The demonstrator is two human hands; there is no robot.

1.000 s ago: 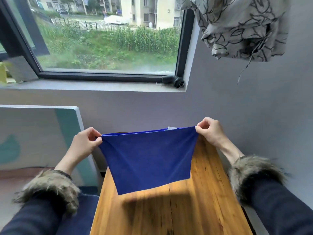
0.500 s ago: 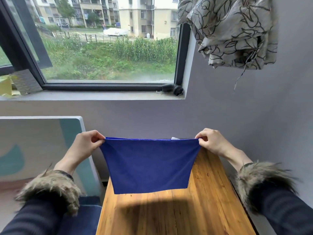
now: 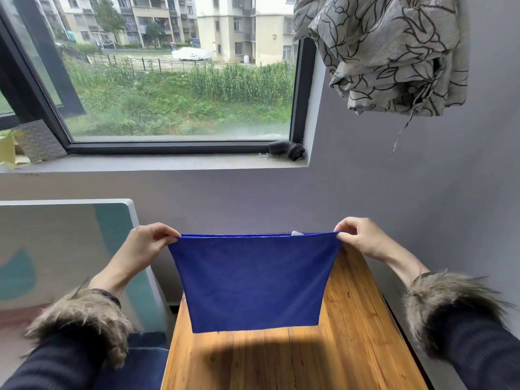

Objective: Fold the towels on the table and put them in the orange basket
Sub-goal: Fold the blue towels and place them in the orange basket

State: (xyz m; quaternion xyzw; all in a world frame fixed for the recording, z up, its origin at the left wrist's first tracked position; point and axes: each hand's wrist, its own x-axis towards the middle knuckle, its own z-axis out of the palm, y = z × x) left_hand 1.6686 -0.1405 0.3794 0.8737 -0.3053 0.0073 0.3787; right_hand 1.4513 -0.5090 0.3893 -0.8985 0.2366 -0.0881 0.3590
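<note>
One deep-blue terry towel (image 3: 253,280) is in work at this moment, and it hangs in the air above the far half of the narrow wooden table (image 3: 351,347), with its lower edge free and a shadow under it on the planks. The left hand (image 3: 143,246) pinches the upper left corner between thumb and fingers, and the right hand (image 3: 363,237) pinches the upper right corner in the same way, so the top edge is stretched straight between them. At this top edge two layers seem to lie together, and a small white label (image 3: 297,233) looks out near the right corner; from this I judge that the towel is already folded once in half. It is hard to be sure, because the back layer is hidden.

What is left, as I judge it: at least one more fold, then laying the towel flat and carrying it to the basket. The orange basket is not in view, so I cannot tell if any towels are already inside. No other towels lie on the visible part of the table. A dark blue cloth surface (image 3: 140,361) shows at the near left below the table edge, but I cannot tell what it is.
</note>
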